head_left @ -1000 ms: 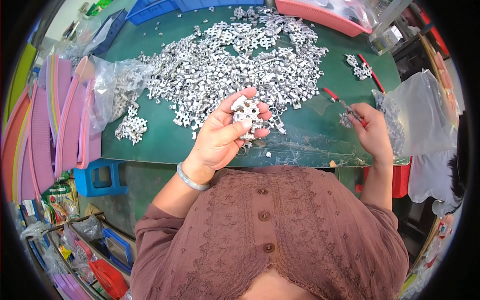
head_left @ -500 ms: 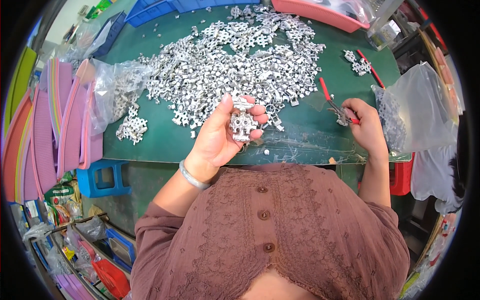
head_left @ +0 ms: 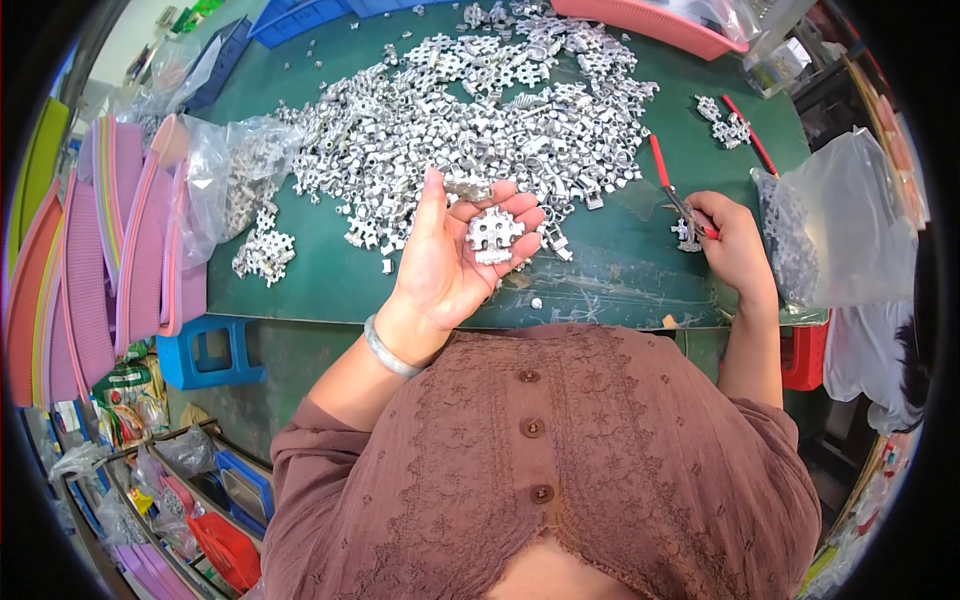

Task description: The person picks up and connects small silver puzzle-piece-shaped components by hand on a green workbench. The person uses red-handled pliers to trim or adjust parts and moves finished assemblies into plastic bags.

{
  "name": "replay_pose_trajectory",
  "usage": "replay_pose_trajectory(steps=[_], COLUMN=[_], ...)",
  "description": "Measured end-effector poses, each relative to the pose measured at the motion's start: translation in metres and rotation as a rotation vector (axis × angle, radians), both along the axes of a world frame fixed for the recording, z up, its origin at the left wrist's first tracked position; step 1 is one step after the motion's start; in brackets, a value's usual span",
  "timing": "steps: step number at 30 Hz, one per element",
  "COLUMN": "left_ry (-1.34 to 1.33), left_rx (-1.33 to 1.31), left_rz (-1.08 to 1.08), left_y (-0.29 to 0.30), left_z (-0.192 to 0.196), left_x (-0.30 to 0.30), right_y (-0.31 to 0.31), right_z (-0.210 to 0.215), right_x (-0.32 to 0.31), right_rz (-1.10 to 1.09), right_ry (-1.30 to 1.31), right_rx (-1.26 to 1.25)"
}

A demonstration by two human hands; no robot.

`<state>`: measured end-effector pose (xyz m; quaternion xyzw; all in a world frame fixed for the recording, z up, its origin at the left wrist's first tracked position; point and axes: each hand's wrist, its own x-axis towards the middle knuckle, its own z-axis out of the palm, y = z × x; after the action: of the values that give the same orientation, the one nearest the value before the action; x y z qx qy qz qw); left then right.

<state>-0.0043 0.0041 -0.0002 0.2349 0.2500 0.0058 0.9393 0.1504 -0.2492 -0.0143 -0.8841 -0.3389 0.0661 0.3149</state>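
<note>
My left hand (head_left: 455,262) is raised palm-up over the near edge of the green table (head_left: 600,275). A silver cross-shaped metal part (head_left: 492,233) lies in its palm, and the thumb and fingertips touch another small metal piece (head_left: 466,186). My right hand (head_left: 733,243) rests on the table to the right, gripping red-handled pliers (head_left: 672,187) beside a small metal part (head_left: 686,233). A big heap of silver metal parts (head_left: 470,110) covers the table behind both hands.
A clear plastic bag (head_left: 835,225) sits at the right edge, another bag with parts (head_left: 232,180) at the left. Stacked pink and purple trays (head_left: 110,250) stand left of the table. A blue stool (head_left: 205,352) is below; a pink basket (head_left: 650,22) at the back.
My left hand has opened and turned palm-up, showing the cross-shaped part it was gripping. My right hand with the pliers has shifted slightly left along the table.
</note>
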Motion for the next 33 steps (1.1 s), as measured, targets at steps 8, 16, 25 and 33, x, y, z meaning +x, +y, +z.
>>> replay_pose_trajectory(steps=[8, 16, 25, 33], left_ry=[-0.007, -0.088, -0.237, -0.191], left_rx=[0.014, -0.099, -0.111, 0.035], left_rz=[0.054, 0.064, 0.01, 0.002], left_y=[0.0, 0.0, 0.002, -0.008], left_z=[-0.002, 0.0, -0.012, -0.003], left_x=[0.003, 0.003, -0.001, 0.001], right_y=[-0.006, -0.002, -0.001, 0.03], right_z=[-0.011, -0.006, 0.007, 0.032], right_x=[0.005, 0.0, -0.006, -0.024], right_rz=[0.003, 0.037, 0.085, 0.314], right_ry=[0.052, -0.029, 0.153, -0.308], right_rx=[0.052, 0.063, 0.04, 0.167])
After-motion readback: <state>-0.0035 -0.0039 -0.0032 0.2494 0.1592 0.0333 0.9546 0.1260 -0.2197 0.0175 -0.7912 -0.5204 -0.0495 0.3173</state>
